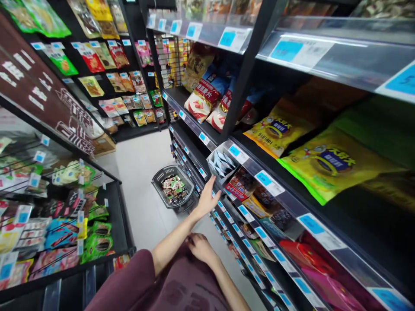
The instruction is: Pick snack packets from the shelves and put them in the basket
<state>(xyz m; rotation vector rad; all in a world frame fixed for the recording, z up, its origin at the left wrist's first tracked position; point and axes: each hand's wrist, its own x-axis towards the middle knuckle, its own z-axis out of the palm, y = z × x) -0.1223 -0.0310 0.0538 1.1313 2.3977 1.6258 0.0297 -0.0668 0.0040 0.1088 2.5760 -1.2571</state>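
Observation:
My left hand [206, 201] reaches forward along the right-hand shelf, index finger and thumb stretched apart. Its fingertip is at the near corner of an open white box [223, 163] that holds several pale blue packets; whether it touches the box I cannot tell. My right hand [199, 247] rests close to the front of my dark shirt, fingers curled with their tips hidden. Past my left hand, on the floor, stands a dark shopping basket [158, 196] with several small snack packs [174, 188] inside. Red and yellow boxes [239, 185] of dark-wrapped items sit beside the white box.
Tall shelves line my right, with large yellow snack bags [324, 164] and red-and-blue bags [205, 95] on one level. On the left is a lower rack [121, 216] of hanging packets. A pale floor aisle [138, 164] runs between them toward a wall display of snack bags [92, 58].

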